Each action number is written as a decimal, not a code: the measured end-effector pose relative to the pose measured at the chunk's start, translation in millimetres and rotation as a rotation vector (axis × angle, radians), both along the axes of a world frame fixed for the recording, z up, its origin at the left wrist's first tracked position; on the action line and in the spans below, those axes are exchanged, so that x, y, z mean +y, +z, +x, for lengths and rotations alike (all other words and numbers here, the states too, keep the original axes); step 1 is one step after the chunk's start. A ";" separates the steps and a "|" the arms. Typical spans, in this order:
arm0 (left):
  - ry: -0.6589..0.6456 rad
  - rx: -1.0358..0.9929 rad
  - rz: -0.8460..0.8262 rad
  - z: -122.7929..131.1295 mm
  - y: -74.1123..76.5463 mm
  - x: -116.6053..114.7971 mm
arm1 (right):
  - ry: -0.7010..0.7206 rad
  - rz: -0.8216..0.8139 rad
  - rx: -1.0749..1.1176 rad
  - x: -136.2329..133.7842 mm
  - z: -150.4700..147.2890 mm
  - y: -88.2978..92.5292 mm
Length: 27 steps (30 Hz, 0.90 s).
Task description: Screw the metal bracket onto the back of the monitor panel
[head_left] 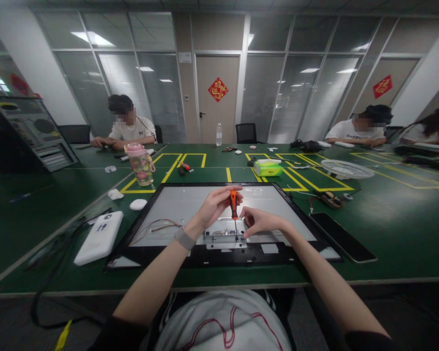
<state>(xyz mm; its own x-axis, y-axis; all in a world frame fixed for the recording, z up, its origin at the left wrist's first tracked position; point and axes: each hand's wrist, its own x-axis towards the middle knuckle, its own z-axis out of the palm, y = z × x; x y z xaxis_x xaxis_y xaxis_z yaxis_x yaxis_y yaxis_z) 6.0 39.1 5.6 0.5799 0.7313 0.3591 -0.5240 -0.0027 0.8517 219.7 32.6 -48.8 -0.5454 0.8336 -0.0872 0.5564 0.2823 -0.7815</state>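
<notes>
A flat display panel point(190, 204) with a black frame lies back side up on the table before me. My left hand point(216, 207) is closed round the orange and black handle of a screwdriver point(234, 200), which stands nearly upright. Its shaft runs down to a metal bracket point(219, 239) at the panel's near side. Beside the shaft, my right hand point(260, 221) is curled, thumb and fingers close to the screwdriver's tip at the bracket. Whether something small sits between those fingers cannot be made out. Thin wires point(161, 223) lie across the panel's left part.
A white power bank point(99, 239) lies left of the panel, a black phone point(342, 236) right of it. Farther back stand a pink-lidded bottle point(141, 165), a green tissue pack point(268, 168) and a round white frame point(347, 168). Several people point(129, 124) sit across the green table point(398, 234).
</notes>
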 end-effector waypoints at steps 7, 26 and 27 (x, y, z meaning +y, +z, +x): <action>0.100 0.055 0.048 0.9 -2.6 -1.2 | 0.011 0.010 0.020 2.3 2.3 -4.5; 0.029 0.037 0.020 0.5 -2.7 -0.5 | 0.009 0.011 0.005 0.9 1.0 -1.7; -0.019 0.027 0.004 -0.3 -2.2 -0.5 | 0.010 0.006 0.004 0.6 0.9 -1.2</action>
